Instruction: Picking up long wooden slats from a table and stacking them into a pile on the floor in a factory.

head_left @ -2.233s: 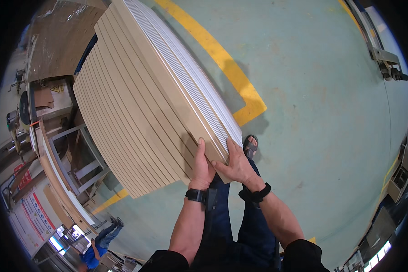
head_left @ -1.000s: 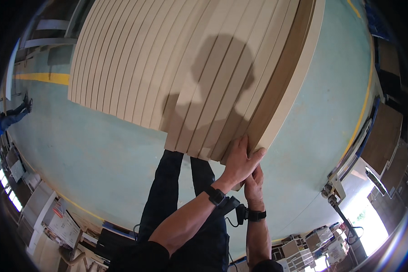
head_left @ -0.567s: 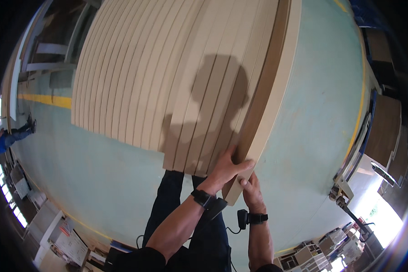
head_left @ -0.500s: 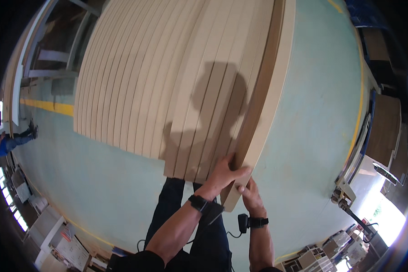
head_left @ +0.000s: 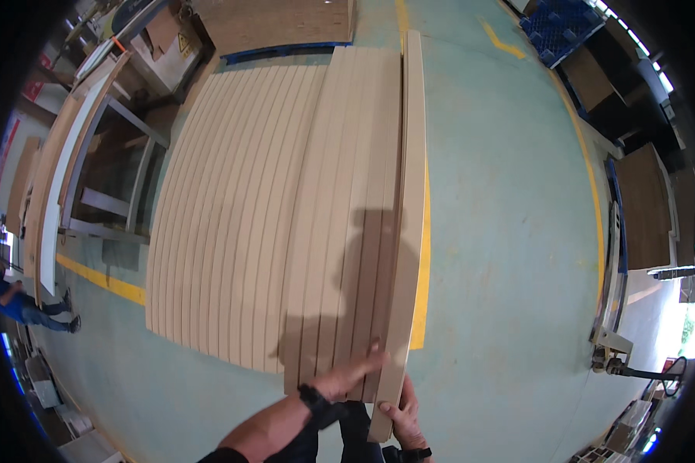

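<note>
A long beige board (head_left: 411, 224) runs away from me along the right side of a wide layer of matching boards (head_left: 232, 224), and its near end sticks out past them. My right hand (head_left: 406, 415) grips that near end, thumb on the upper face and fingers round the right side. My left hand (head_left: 349, 376) reaches across the layer with its fingers stretched out, slightly blurred, at the left side of the long board. Whether those fingertips touch it I cannot tell. Both wrists carry dark straps with small dark devices. My shadow falls over the nearest boards.
A metal-framed table (head_left: 108, 197) stands at the left, with a person in blue (head_left: 27, 305) beyond its near end. A large brown stack (head_left: 286, 23) on a blue pallet stands behind the boards. At the right are a brown stack (head_left: 645, 208) and a pallet jack (head_left: 614, 339).
The view has tilted up, showing the boards' far ends. The long board now lies closer along the others. My left hand has loosened from it and its fingers have straightened; my right hand still holds it.
</note>
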A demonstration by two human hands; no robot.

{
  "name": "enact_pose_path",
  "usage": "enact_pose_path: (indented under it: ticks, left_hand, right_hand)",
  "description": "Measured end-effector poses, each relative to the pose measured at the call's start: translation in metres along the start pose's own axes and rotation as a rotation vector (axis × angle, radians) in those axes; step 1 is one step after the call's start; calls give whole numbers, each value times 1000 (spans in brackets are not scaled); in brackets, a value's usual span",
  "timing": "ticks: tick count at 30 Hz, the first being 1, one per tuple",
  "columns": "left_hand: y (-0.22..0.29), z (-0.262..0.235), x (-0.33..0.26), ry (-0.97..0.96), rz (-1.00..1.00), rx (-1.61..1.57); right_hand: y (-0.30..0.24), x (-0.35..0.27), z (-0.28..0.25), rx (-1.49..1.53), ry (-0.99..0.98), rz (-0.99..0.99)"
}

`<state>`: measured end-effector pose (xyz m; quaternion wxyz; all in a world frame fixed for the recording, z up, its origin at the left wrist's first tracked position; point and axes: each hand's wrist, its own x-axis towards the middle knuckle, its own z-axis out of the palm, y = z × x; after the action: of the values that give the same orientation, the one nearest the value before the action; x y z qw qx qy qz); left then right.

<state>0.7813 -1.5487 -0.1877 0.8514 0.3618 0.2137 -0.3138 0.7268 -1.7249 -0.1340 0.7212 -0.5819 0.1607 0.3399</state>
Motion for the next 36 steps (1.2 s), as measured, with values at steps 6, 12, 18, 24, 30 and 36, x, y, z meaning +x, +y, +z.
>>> enact_pose_path:
  ticks: [6, 12, 18, 24, 30, 36]
  left_hand:
    - [116, -2, 102, 22, 273, 16]
    - [121, 5, 68, 81, 37, -206]
    - [79, -5, -22, 111, 324, -143]
    - [43, -64, -134, 220, 368, -194]
    - [60, -141, -176, 430, 265, -203]
    - [76, -229, -142, 305, 296, -216]
  right_hand:
    - [2, -6, 17, 105, 54, -7]
    - [27, -24, 37, -132, 208, -79]
    - [76, -101, 72, -8, 164, -142]
    - [143, -160, 138, 71, 88, -91]
    - [186, -141, 205, 78, -5, -145]
    - [234, -67, 256, 106, 49, -228]
